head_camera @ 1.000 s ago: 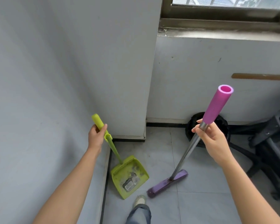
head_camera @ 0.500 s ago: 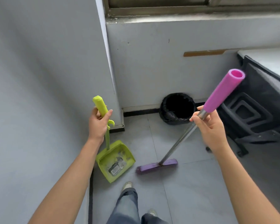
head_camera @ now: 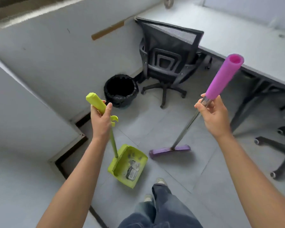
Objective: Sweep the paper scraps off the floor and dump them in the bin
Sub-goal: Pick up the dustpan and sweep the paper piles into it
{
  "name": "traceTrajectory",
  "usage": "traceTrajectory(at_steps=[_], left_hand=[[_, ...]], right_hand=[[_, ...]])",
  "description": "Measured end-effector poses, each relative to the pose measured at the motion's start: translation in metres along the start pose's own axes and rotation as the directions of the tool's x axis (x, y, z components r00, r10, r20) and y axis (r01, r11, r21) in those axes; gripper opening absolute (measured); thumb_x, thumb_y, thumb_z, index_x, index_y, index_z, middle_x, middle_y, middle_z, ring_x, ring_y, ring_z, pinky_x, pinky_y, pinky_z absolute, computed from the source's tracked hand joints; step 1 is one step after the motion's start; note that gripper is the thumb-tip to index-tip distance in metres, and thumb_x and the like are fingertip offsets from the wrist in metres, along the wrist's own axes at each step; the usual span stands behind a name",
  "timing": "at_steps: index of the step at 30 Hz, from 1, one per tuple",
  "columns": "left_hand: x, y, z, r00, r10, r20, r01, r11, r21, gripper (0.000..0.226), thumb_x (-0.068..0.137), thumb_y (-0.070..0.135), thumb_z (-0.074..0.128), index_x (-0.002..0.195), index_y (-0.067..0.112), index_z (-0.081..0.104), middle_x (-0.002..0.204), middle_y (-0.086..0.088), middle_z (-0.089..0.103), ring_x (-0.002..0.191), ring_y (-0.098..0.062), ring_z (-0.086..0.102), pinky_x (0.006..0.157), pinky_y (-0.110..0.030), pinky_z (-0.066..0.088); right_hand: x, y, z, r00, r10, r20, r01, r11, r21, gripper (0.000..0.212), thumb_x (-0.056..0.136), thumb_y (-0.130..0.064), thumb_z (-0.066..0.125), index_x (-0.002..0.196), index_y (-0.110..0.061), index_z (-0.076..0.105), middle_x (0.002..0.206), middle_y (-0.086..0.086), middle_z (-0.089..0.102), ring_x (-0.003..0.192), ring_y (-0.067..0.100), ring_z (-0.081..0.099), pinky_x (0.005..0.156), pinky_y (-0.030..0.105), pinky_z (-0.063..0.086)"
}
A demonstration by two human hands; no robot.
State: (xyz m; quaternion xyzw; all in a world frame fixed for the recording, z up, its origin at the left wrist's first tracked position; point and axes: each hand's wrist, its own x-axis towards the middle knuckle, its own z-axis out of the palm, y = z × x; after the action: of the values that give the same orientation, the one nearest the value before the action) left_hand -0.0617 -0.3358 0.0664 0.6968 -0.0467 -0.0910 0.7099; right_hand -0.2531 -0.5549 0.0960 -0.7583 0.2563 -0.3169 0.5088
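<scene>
My left hand (head_camera: 101, 120) grips the upright handle of a lime-green dustpan (head_camera: 128, 165), whose pan hangs low over the tiled floor with a printed paper scrap (head_camera: 132, 170) and grey bits in it. My right hand (head_camera: 212, 114) holds the metal shaft of a broom (head_camera: 184, 127) just below its pink foam grip. The purple broom head (head_camera: 169, 150) lies at floor level right of the pan. A round bin lined with a black bag (head_camera: 121, 90) stands by the wall, beyond the pan.
A black mesh office chair (head_camera: 168, 63) stands right of the bin, pushed up to a grey desk (head_camera: 237, 32). Another chair's wheeled base (head_camera: 280, 155) is at the far right. A white wall corner (head_camera: 31, 112) juts out at left. My legs and shoes (head_camera: 155, 203) are at the bottom.
The view has swung right and tilted, bringing the bin, chair and desk into sight. Both hands keep their hold; the dustpan and broom have come away from the wall corner.
</scene>
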Motion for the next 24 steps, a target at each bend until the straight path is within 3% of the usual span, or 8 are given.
traceTrajectory(at_steps=[2, 5, 8, 11, 14, 17, 20, 24], left_hand=[[-0.018, -0.001, 0.025, 0.995, -0.018, 0.101, 0.017, 1.000, 0.012, 0.021, 0.094, 0.014, 0.055, 0.084, 0.030, 0.045, 0.084, 0.005, 0.046, 0.075, -0.011, 0.049, 0.065, -0.044, 0.048], [-0.048, 0.001, 0.071, 0.968, -0.023, 0.249, 0.023, 1.000, 0.004, 0.020, 0.094, 0.015, 0.053, 0.083, 0.029, 0.044, 0.083, 0.007, 0.046, 0.070, -0.007, 0.048, 0.053, -0.028, 0.045], [-0.088, 0.005, 0.126, 0.918, -0.042, 0.395, 0.042, 0.999, 0.007, 0.022, 0.093, 0.013, 0.053, 0.080, 0.028, 0.043, 0.079, 0.009, 0.045, 0.063, -0.003, 0.047, 0.051, -0.025, 0.040], [-0.138, 0.007, 0.182, 0.829, -0.093, 0.551, 0.076, 0.996, 0.054, 0.023, 0.088, 0.003, 0.053, 0.083, 0.023, 0.042, 0.080, 0.010, 0.048, 0.050, 0.002, 0.048, 0.050, -0.025, 0.038], [-0.199, 0.005, 0.237, 0.723, -0.138, 0.677, 0.082, 0.990, 0.114, 0.024, 0.085, -0.007, 0.043, 0.093, 0.016, 0.042, 0.084, 0.008, 0.049, 0.058, -0.011, 0.047, 0.051, -0.026, 0.036], [-0.270, 0.001, 0.286, 0.627, -0.146, 0.765, 0.061, 0.988, 0.139, 0.033, 0.085, -0.011, 0.039, 0.082, 0.022, 0.039, 0.080, 0.008, 0.045, 0.058, -0.013, 0.044, 0.050, -0.026, 0.035], [-0.342, -0.003, 0.331, 0.566, -0.127, 0.814, 0.030, 0.991, 0.133, 0.037, 0.087, -0.012, 0.039, 0.077, 0.024, 0.035, 0.078, 0.008, 0.041, 0.059, -0.011, 0.043, 0.049, -0.025, 0.037], [-0.436, -0.006, 0.387, 0.498, -0.045, 0.866, -0.051, 0.995, 0.081, 0.037, 0.089, -0.008, 0.043, 0.076, 0.026, 0.034, 0.076, 0.009, 0.041, 0.064, -0.005, 0.041, 0.053, -0.021, 0.044]], right_hand=[[-0.025, 0.004, -0.026, 0.994, 0.032, -0.108, -0.037, 0.998, -0.051, 0.037, 0.086, -0.010, 0.060, 0.087, -0.046, 0.051, 0.071, -0.022, 0.057, 0.066, -0.006, 0.051, 0.070, 0.007, 0.040], [-0.061, 0.005, -0.072, 0.963, 0.080, -0.259, -0.105, 0.991, -0.087, 0.032, 0.089, -0.006, 0.058, 0.089, -0.036, 0.046, 0.075, -0.011, 0.054, 0.064, -0.009, 0.051, 0.068, 0.006, 0.039], [-0.099, 0.006, -0.124, 0.907, 0.111, -0.407, -0.160, 0.983, -0.089, 0.032, 0.088, -0.003, 0.057, 0.088, -0.033, 0.046, 0.075, -0.009, 0.055, 0.064, -0.011, 0.053, 0.069, 0.004, 0.040], [-0.144, 0.008, -0.178, 0.821, 0.123, -0.557, -0.218, 0.970, -0.107, 0.030, 0.088, -0.004, 0.058, 0.087, -0.032, 0.045, 0.071, -0.010, 0.055, 0.062, -0.009, 0.052, 0.067, 0.004, 0.040], [-0.197, 0.013, -0.234, 0.724, 0.135, -0.677, -0.272, 0.957, -0.099, 0.025, 0.088, -0.006, 0.058, 0.088, -0.029, 0.046, 0.075, 0.002, 0.052, 0.061, -0.005, 0.049, 0.064, 0.006, 0.039], [-0.252, 0.020, -0.294, 0.623, 0.135, -0.770, -0.335, 0.936, -0.107, 0.026, 0.087, -0.006, 0.059, 0.085, -0.028, 0.045, 0.077, 0.009, 0.051, 0.064, 0.006, 0.047, 0.062, 0.010, 0.038], [-0.308, 0.023, -0.356, 0.528, 0.121, -0.840, -0.387, 0.915, -0.111, 0.023, 0.086, -0.006, 0.061, 0.081, -0.021, 0.045, 0.071, 0.007, 0.049, 0.057, 0.001, 0.044, 0.058, 0.009, 0.037], [-0.379, 0.021, -0.432, 0.382, 0.062, -0.922, -0.454, 0.882, -0.129, 0.036, 0.085, -0.005, 0.062, 0.070, -0.027, 0.038, 0.060, -0.001, 0.041, 0.050, -0.004, 0.043, 0.051, 0.010, 0.033]])
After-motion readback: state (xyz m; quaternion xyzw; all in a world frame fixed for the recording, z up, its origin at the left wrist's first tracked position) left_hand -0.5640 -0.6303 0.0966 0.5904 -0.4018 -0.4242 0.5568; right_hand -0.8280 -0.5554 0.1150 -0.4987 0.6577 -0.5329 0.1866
